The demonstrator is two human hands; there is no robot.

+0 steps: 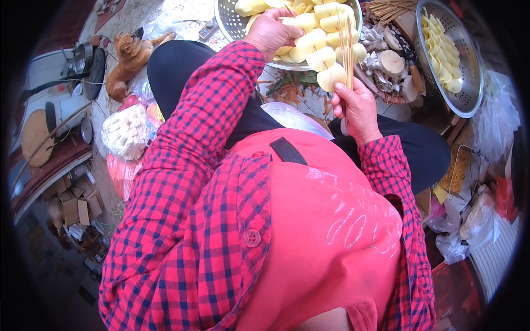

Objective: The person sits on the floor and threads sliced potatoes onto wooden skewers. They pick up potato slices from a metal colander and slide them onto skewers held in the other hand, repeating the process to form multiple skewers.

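My left hand pinches the upper part of a skewer threaded with pale yellow slices that look like potato. The skewer's thin tip pokes up by my fingers. The threaded slices slant down towards my right hand, which grips a bundle of bamboo skewers standing upright. My right thumb is close to the lowest slice; whether it touches is unclear. Behind both hands, a perforated metal colander holds more slices, partly hidden by my left hand.
Mushrooms and a wooden-handled knife lie right of the colander. A second colander holds skewered slices, with loose skewers nearby. Peelings litter the floor. A brown dog lies left, near a plastic-wrapped white bundle.
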